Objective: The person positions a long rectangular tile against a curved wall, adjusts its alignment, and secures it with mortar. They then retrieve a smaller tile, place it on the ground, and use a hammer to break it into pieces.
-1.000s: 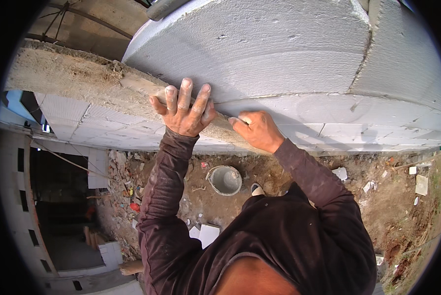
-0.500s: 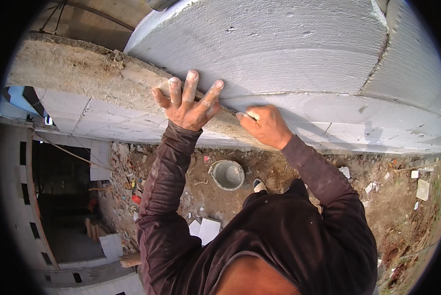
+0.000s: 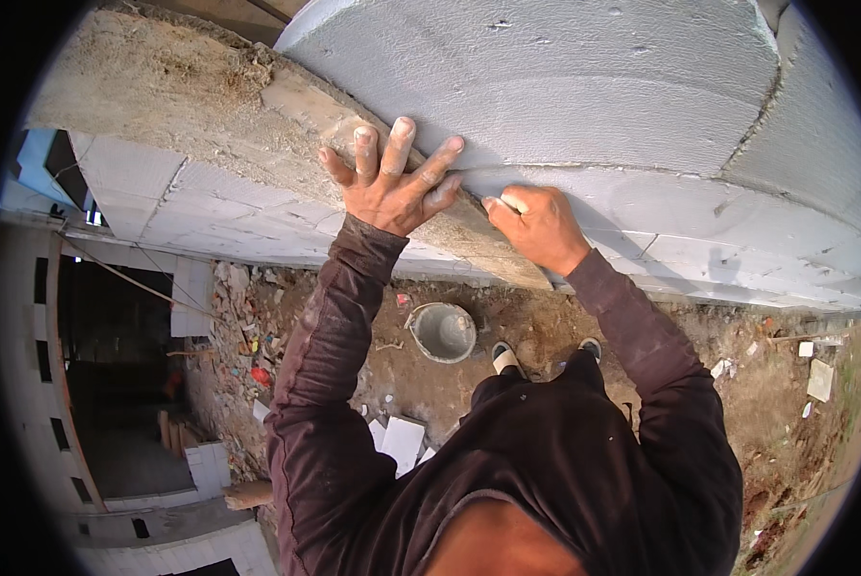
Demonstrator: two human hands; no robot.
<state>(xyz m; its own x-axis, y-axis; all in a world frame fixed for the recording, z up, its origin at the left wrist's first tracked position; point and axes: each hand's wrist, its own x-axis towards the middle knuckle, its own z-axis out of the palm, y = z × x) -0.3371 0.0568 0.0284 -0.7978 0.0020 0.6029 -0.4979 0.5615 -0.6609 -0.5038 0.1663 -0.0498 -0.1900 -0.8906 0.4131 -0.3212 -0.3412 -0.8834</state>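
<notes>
A long, rough wooden board [image 3: 191, 96] runs slantwise along the face of a white block wall [image 3: 584, 106]. My left hand [image 3: 392, 187] lies on the board with its fingers spread, the fingertips reaching over its upper edge beside the blocks. Just right of it, my right hand [image 3: 541, 228] is closed at the board's edge, close to the wall, thumb against curled fingers. Whatever the right fingers may hold is hidden.
On the dirt below stands a round bucket [image 3: 442, 333], grey inside, near my feet. Broken white block pieces [image 3: 404, 442] lie left of my body. Rubble [image 3: 243, 317] is strewn farther left, beside a dark opening [image 3: 123, 365] in another block structure.
The view has shifted a little, and the board and both hands appear slightly farther right. Both hands keep nearly the same pose. My right shoe has come into sight.
</notes>
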